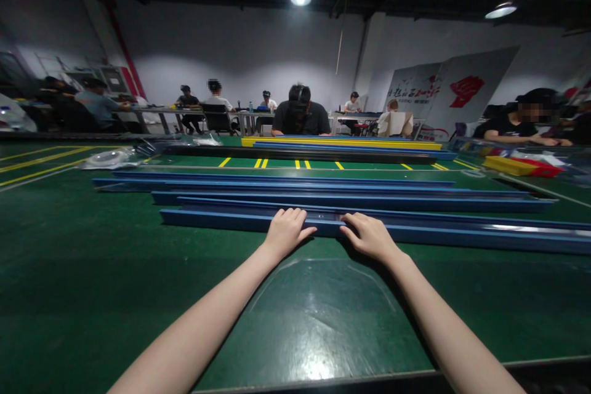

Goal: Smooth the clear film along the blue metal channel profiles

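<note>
Nearest to me, a long blue U-shaped channel [434, 235] lies across the table, its open side up. My left hand [286, 231] grips its front wall, with the fingers hooked over the edge and the thumb along the near face. A short way to the right, my right hand [368, 234] holds the same wall between curled fingers and thumb. The channel's right end runs out of view. Just beyond lie more blue channels, one [406, 200] close behind and another [124, 184] farther back. The fingertips inside the channel are partly hidden.
The table has a shiny green top [305, 320]. Farther off lie a black strip [300, 155], a yellow channel [341, 142] and a clear plastic bag [108, 158]. Yellow and red trays [510, 165] stand at the right. A person [302, 114] sits opposite; others work behind.
</note>
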### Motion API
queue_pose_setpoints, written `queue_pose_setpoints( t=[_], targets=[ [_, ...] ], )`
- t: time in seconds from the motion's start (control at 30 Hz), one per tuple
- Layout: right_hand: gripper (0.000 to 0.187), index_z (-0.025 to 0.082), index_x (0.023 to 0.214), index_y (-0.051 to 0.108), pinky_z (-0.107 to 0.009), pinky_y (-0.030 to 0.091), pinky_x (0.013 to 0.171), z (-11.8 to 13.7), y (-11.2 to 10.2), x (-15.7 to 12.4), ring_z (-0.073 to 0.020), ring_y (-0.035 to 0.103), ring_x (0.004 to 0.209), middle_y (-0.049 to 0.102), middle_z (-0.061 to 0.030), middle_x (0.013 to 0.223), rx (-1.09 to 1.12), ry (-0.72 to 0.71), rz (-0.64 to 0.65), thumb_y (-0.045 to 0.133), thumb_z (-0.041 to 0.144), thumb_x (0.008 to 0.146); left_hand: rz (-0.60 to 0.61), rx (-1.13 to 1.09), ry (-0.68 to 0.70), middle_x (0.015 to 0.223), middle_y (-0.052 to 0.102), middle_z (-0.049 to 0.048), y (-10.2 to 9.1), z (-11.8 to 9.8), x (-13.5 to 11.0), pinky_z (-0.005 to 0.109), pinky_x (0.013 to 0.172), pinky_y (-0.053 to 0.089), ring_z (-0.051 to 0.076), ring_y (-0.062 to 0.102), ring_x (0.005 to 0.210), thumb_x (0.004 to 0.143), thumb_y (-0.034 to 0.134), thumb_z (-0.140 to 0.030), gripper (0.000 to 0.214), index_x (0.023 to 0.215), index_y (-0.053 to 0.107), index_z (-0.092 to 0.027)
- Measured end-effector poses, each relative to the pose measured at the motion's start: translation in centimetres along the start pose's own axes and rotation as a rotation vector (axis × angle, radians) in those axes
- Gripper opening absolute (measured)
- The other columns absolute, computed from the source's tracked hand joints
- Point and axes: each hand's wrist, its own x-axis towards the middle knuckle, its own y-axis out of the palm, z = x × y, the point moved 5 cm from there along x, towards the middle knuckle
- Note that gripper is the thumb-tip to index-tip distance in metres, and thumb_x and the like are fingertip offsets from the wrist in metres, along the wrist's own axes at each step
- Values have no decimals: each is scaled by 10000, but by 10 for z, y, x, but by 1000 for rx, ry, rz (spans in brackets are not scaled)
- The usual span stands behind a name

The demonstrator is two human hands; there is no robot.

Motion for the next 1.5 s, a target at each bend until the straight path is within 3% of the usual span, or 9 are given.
queue_pose_setpoints(
  t=[0.2,0.37,0.57,0.7,0.83,1.0,1.23,1.5],
  targets=[
    [332,181,999,545,-234,365,695,11,0,10,-167,581,858,637,-73,923,0,-37,23,324,386,859,-55,-7,-19,838,561,63,-5,1,0,304,666,330,187,484,791,841,399,-449,319,778,535,-168],
    [329,177,856,595,-236,359,645,26,-1,23,-180,583,831,639,-77,881,-69,-115,99,358,404,839,-101,-52,-57,807,562,55,-6,4,0,306,666,329,175,482,781,872,361,-384,312,754,558,-173],
    [351,196,828,616,-230,351,613,34,2,40,-183,595,805,651,-67,862,-76,-148,169,392,466,810,-137,-25,-179,756,592,41,-7,14,1,302,646,330,166,518,759,881,331,-277,319,712,583,-179],
    [360,205,815,615,-231,349,603,41,5,47,-191,599,803,658,-63,872,-69,-158,179,413,501,788,-16,-29,-292,749,636,44,-2,23,5,295,621,356,173,571,727,866,350,-266,312,723,612,-174],
    [364,201,813,618,-234,353,623,47,6,49,-190,597,802,658,-63,856,-42,-159,179,407,496,795,117,11,-275,738,658,77,-3,22,8,295,601,379,199,606,715,879,305,-269,369,753,631,-152],
    [335,200,825,617,-227,343,621,51,6,45,-172,584,802,642,-54,861,-3,-162,155,381,438,827,188,28,-285,752,665,84,-10,23,8,303,612,405,212,619,721,887,294,-326,397,768,631,-154],
    [321,182,772,599,-217,303,577,52,6,41,-140,576,744,618,-42,811,-18,-146,168,353,371,853,308,-33,-83,891,647,58,-13,31,-2,282,665,421,209,596,848,841,362,-494,393,863,600,-183],
    [319,182,713,587,-229,275,542,51,4,43,-143,580,701,631,-45,795,-62,-166,183,365,368,845,342,43,-72,893,621,48,-17,41,-12,301,715,415,214,572,870,777,518,-448,307,899,566,-170]
  ],
)
